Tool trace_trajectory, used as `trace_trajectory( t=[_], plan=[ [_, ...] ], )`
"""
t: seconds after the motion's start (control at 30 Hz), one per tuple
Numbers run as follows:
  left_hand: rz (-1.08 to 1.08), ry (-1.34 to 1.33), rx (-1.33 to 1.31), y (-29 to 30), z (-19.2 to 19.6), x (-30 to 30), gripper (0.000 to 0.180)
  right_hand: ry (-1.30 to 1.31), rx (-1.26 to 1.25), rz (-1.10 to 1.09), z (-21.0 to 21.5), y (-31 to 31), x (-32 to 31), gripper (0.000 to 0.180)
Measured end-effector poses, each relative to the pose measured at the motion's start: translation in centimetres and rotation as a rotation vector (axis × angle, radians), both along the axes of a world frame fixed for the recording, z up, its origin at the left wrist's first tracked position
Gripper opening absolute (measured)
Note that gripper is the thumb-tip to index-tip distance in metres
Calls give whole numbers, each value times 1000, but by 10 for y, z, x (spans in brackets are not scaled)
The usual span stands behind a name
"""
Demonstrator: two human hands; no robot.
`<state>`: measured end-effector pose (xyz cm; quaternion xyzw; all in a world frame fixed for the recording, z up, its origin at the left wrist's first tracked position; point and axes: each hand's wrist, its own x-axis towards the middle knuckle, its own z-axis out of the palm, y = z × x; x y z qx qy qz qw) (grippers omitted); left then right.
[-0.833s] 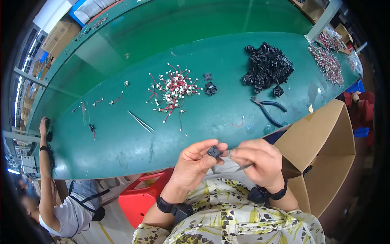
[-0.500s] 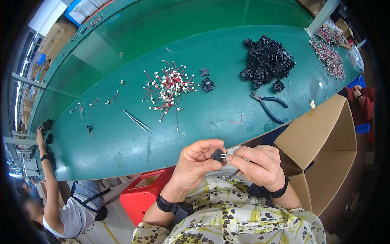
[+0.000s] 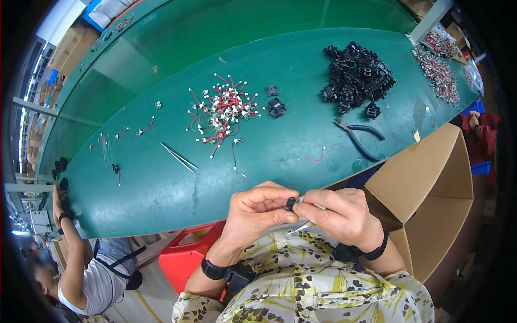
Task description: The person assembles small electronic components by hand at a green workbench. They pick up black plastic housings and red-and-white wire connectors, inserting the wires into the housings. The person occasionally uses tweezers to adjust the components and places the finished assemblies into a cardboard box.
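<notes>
In front of my chest, my left hand (image 3: 259, 207) is closed, pinching a small black plastic housing (image 3: 290, 204) between thumb and fingertips. My right hand (image 3: 340, 214) meets it from the other side, its thumb and forefinger pressed together at the housing's edge. Slim silver tweezers (image 3: 300, 229) stick out below the right palm, held in that hand; their far end is hidden. What the right fingertips pinch at the housing is covered. Beyond my hands on the green table (image 3: 258, 161) lie a heap of red-wired white connectors (image 3: 226, 110) and a pile of black housings (image 3: 356, 75).
Cutting pliers (image 3: 358, 137) and another pair of tweezers (image 3: 179, 157) lie on the table. Two loose black parts (image 3: 276, 106) sit between the piles. An open cardboard box (image 3: 431, 215) stands at my right, a red stool (image 3: 188, 253) at my left. A co-worker (image 3: 89, 269) reaches along the left end.
The housing has turned between my left fingers, so its gold pins no longer show. My right fingers have closed in against it, and the tweezers' tip shows more. The co-worker's hand has shifted slightly.
</notes>
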<state>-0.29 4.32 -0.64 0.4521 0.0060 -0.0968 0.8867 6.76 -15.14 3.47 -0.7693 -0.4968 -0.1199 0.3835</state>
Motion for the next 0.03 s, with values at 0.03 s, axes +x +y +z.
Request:
trace_trajectory(
  t=[0.03],
  plan=[
    [-25,-3,-2,1,0,0,36,36,16,31,-2,0,0,24]
  ],
)
